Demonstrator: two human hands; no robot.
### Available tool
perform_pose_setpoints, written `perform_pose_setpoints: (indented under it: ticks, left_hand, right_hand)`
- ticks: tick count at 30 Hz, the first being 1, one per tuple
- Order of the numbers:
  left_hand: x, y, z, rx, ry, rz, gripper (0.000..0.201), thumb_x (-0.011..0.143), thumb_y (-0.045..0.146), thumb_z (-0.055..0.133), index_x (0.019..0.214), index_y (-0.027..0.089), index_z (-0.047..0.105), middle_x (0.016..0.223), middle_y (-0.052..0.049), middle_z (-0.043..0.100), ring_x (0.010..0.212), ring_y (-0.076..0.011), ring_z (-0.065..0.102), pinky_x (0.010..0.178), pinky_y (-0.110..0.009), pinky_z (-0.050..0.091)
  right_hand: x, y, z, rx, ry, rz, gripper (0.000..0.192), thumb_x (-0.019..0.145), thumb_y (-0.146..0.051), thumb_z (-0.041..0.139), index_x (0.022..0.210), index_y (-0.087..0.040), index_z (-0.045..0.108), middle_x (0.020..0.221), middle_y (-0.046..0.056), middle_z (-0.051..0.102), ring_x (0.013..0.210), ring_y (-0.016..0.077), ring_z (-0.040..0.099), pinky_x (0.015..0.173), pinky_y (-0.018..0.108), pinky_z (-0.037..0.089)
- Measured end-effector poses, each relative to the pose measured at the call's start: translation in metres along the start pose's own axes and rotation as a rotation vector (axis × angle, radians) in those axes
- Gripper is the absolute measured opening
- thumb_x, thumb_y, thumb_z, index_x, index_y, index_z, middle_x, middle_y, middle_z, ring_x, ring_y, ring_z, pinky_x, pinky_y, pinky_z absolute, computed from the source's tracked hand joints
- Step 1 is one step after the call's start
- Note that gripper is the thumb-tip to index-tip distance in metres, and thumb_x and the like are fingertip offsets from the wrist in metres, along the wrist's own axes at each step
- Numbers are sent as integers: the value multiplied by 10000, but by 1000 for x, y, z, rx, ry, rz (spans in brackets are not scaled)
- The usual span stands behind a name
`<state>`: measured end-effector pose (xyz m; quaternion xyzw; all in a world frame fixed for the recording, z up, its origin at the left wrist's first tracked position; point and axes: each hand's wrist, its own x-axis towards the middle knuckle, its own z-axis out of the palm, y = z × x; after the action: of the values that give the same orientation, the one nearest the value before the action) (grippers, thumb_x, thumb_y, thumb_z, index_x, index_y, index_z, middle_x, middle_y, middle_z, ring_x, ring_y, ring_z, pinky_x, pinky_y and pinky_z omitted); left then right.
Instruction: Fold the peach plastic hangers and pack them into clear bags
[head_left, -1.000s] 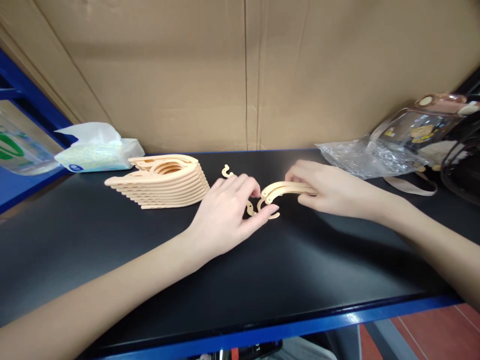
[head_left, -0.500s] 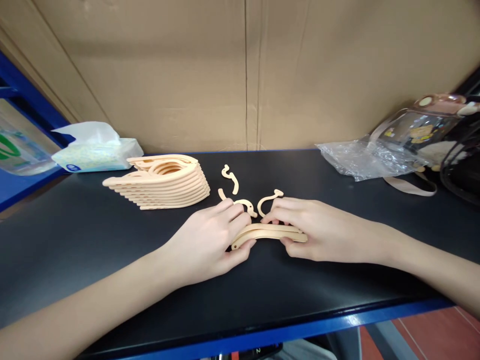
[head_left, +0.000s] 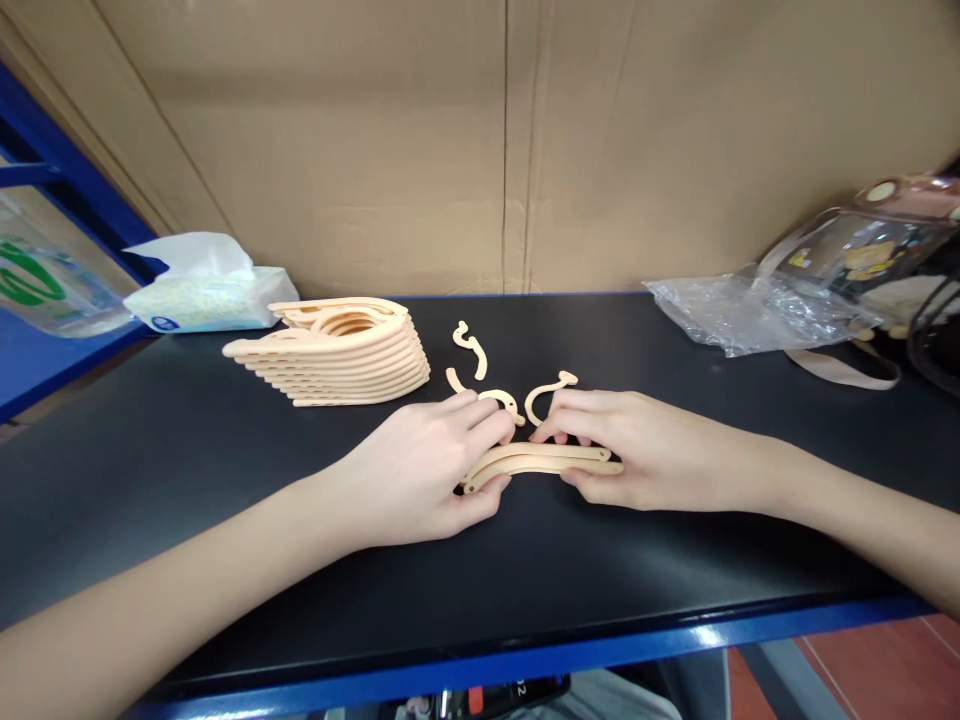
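- Brown cardboard backs a black tabletop [head_left: 225, 520] with a blue front edge.
- Near the middle of that top, a pair of curved beige hanger arms [head_left: 541, 462] lies flat, one strip just above the other, both bowed upward.
- The left hand [head_left: 420, 475] closes on the left end of the strips: the thumb presses in from the near side and the fingers [head_left: 480, 420] curl over from the far side, so the end is pinched between them.
- The right hand [head_left: 637, 450] pinches the right part the same way, thumb beneath at the near edge and fingers laid over the top; the right tip of the strips pokes out just past the thumb.
- Between the two grips the middle stretch of the strips is bare and rests on the tabletop.
- Just beyond the fingertips lie three loose beige hooks [head_left: 547, 392], one partly hidden by the left fingers.
- Farther left stands a stack of folded beige hangers [head_left: 337, 355], well apart from both hands.
- Behind the stack sits a tissue pack [head_left: 202, 295]; at the far right lie a crumpled clear plastic bag [head_left: 742, 315] and a transparent pouch [head_left: 862, 260] with a strap.
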<state>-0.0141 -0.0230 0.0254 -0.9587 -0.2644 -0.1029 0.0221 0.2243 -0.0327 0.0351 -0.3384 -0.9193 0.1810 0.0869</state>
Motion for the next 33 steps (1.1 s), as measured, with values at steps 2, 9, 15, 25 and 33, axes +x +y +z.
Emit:
perform_pose_setpoints:
  ticks: [2,9,15,25,33]
  left_hand:
    - [0,-1,0,-8,-11,-29,39,841,231,506,865,202,516,849,-5,600,751,-163,557,594,-265,387]
    - [-3,-2,4,-47,-12,-122,92,788,260,531,857,213,494,782,13,599,673,-150,563,532,-247,350]
    - [-1,-7,4,-46,80,-122,189,918,230,388,1015,200,548,922,-24,621,823,-176,582,681,-284,452]
    - [5,-26,9,80,81,-148,338,994,170,346,1196,165,618,1162,-76,644,1057,-226,563,904,-382,464]
    - [9,-30,16,119,132,-133,295,1007,247,412,1113,177,679,981,-55,653,906,-214,556,796,-360,446]
  right_hand:
    - [0,2,2,-64,15,-36,191,858,-174,573,1042,-193,620,994,16,603,858,142,585,755,275,447]
    - [6,13,8,-319,269,-63,286,995,-368,435,934,-185,646,870,35,645,799,163,580,742,313,413]
    - [9,22,8,-398,247,-21,219,983,-302,466,940,-187,648,845,32,624,774,168,575,716,302,405]
    - [-2,28,-15,-375,43,102,137,917,-248,503,795,-203,546,811,7,594,703,156,523,674,296,369]
    - [-5,28,-26,-352,-56,179,109,856,-222,513,749,-205,498,781,-5,608,678,149,508,677,294,338]
